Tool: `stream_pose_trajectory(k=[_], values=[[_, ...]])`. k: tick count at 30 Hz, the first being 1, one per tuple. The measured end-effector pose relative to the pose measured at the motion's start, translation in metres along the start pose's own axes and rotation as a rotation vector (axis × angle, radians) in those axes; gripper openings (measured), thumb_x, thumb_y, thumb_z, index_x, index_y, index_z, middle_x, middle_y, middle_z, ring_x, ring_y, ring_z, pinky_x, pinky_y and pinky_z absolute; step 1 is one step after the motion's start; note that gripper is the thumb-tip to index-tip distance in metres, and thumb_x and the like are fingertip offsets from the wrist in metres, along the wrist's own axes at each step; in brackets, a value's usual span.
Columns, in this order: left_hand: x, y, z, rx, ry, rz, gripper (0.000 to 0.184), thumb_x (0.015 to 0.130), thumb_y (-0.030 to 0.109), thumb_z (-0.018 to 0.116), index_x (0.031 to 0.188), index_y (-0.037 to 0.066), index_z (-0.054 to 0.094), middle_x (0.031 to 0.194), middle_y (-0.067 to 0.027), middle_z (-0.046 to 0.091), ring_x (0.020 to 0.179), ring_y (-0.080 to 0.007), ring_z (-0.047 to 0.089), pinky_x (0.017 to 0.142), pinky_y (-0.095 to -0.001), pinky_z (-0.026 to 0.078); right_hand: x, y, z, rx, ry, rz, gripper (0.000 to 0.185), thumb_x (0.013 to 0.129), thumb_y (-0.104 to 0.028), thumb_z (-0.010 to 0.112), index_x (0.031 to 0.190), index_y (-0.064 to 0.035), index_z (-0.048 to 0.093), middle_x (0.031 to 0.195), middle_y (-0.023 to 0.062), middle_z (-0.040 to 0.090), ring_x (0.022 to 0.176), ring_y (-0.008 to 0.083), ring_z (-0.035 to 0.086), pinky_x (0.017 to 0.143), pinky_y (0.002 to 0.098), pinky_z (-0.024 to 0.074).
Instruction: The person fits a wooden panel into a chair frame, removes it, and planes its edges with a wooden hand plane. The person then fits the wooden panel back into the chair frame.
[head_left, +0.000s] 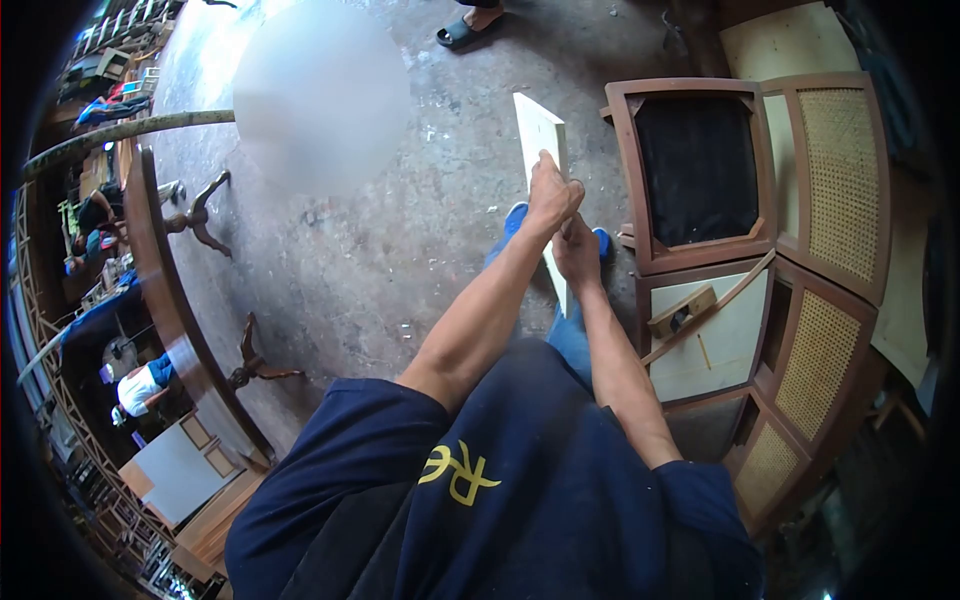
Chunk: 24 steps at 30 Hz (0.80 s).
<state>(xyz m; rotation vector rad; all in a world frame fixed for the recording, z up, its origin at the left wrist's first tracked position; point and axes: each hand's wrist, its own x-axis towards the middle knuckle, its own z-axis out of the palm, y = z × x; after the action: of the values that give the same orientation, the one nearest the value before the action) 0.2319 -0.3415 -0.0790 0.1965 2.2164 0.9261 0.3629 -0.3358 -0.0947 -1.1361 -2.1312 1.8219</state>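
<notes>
A long, pale wooden board (543,128) is held up in front of my body, seen partly edge-on and tilted. My left hand (553,198) is closed around it near its middle, with the thumb or a finger pointing along the board. Just below and nearly touching it, my right hand (577,252) is also closed at the board's edge. The right fingers are partly hidden, and I cannot see whether a small thing is in them too. The board's lower end reaches down toward my leg.
On the right stands a brown wooden seat frame (627,180) with woven cane panels (840,170). A wooden block tool (682,312) and a long thin wooden strip (735,293) lie on its pale panel. A long table (165,260) with carved legs is at left. Another person's sandalled foot (468,30) is ahead.
</notes>
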Motion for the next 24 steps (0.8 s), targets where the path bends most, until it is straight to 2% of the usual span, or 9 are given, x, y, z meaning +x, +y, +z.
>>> stream_pose_trajectory(k=[2, 4, 7, 8, 11, 13, 16, 19, 24], values=[[-0.009, 0.017, -0.016, -0.196, -0.115, 0.016, 0.080, 0.072, 0.015, 0.072, 0.136, -0.013, 0.034, 0.129, -0.0343, 0.051, 0.118, -0.0432, 0.054, 0.100, -0.0412, 0.045, 0.005, 0.003, -0.003, 0.111, 0.056, -0.011, 0.011, 0.088, -0.010, 0.059, 0.094, -0.0004, 0.057, 0.064, 0.0034, 0.047, 0.059, 0.0116, 0.049, 0.057, 0.0301, 0.0414], [-0.006, 0.005, -0.022, -0.270, -0.133, 0.031, 0.110, 0.073, 0.035, 0.084, 0.153, -0.001, 0.018, 0.132, -0.0278, 0.054, 0.113, -0.0341, 0.060, 0.073, -0.0470, 0.057, 0.013, -0.014, -0.021, -0.044, 0.052, 0.011, 0.018, 0.085, -0.014, 0.060, 0.095, 0.0011, 0.060, 0.069, 0.0107, 0.059, 0.063, 0.0204, 0.058, 0.061, 0.0340, 0.0463], [0.005, -0.040, -0.048, -0.378, -0.249, -0.140, 0.103, 0.080, 0.044, 0.076, 0.152, -0.002, 0.020, 0.150, -0.0267, 0.034, 0.128, -0.0357, 0.050, 0.086, -0.0520, 0.053, 0.021, -0.034, -0.034, -0.104, 0.104, 0.045, 0.023, 0.084, -0.019, 0.062, 0.091, 0.0027, 0.062, 0.073, 0.0178, 0.064, 0.067, 0.0291, 0.064, 0.066, 0.0395, 0.0492], [0.009, -0.075, -0.045, -0.287, -0.092, -0.199, 0.099, 0.082, 0.047, 0.073, 0.151, -0.003, 0.023, 0.149, -0.0260, 0.036, 0.129, -0.0361, 0.049, 0.092, -0.0529, 0.050, 0.024, -0.025, -0.036, -0.077, 0.106, 0.045, 0.025, 0.083, -0.021, 0.063, 0.088, 0.0035, 0.062, 0.072, 0.0187, 0.063, 0.068, 0.0275, 0.063, 0.066, 0.0397, 0.0485], [-0.018, -0.115, -0.067, -0.477, 0.082, -0.655, 0.091, 0.085, 0.053, 0.067, 0.147, -0.004, 0.033, 0.146, -0.0240, 0.042, 0.131, -0.0366, 0.045, 0.105, -0.0515, 0.039, 0.029, -0.010, -0.042, 0.109, 0.149, 0.036, 0.025, 0.083, -0.021, 0.067, 0.082, 0.0036, 0.062, 0.068, 0.0094, 0.061, 0.063, 0.0160, 0.056, 0.061, 0.0338, 0.0451], [0.004, -0.253, -0.051, -0.691, 0.032, -0.796, 0.099, 0.082, 0.054, 0.071, 0.148, -0.007, 0.028, 0.152, -0.0239, 0.032, 0.138, -0.0396, 0.037, 0.104, -0.0489, 0.044, 0.023, -0.035, -0.050, 0.321, 0.180, 0.084, 0.025, 0.084, -0.021, 0.069, 0.078, 0.0026, 0.061, 0.068, 0.0043, 0.060, 0.064, 0.0120, 0.053, 0.060, 0.0314, 0.0438], [-0.008, -0.295, -0.062, -0.518, 0.143, -0.793, 0.102, 0.082, 0.060, 0.067, 0.150, -0.004, 0.026, 0.155, -0.0250, 0.026, 0.142, -0.0401, 0.029, 0.112, -0.0514, 0.033, 0.023, -0.024, -0.069, 0.496, 0.213, 0.106, 0.026, 0.085, -0.022, 0.071, 0.077, 0.0014, 0.063, 0.070, -0.0001, 0.059, 0.065, 0.0082, 0.051, 0.059, 0.0282, 0.0426], [0.000, -0.255, -0.103, -0.069, 0.300, -0.370, 0.094, 0.088, 0.058, 0.062, 0.151, -0.001, 0.026, 0.156, -0.0257, 0.024, 0.143, -0.0378, 0.027, 0.116, -0.0452, 0.027, 0.014, -0.039, -0.092, 0.661, 0.266, 0.174, 0.030, 0.087, -0.026, 0.073, 0.096, 0.0023, 0.068, 0.086, 0.0031, 0.065, 0.076, 0.0090, 0.057, 0.068, 0.0262, 0.0460], [0.059, -0.176, -0.161, -0.228, -0.045, -0.148, 0.078, 0.091, 0.059, 0.056, 0.141, -0.001, 0.048, 0.139, -0.0196, 0.052, 0.127, -0.0296, 0.050, 0.106, -0.0396, 0.038, 0.005, -0.060, -0.115, 0.838, 0.371, 0.196, 0.037, 0.087, -0.029, 0.072, 0.108, 0.0012, 0.067, 0.100, 0.0045, 0.067, 0.087, 0.0113, 0.059, 0.079, 0.0275, 0.0475]])
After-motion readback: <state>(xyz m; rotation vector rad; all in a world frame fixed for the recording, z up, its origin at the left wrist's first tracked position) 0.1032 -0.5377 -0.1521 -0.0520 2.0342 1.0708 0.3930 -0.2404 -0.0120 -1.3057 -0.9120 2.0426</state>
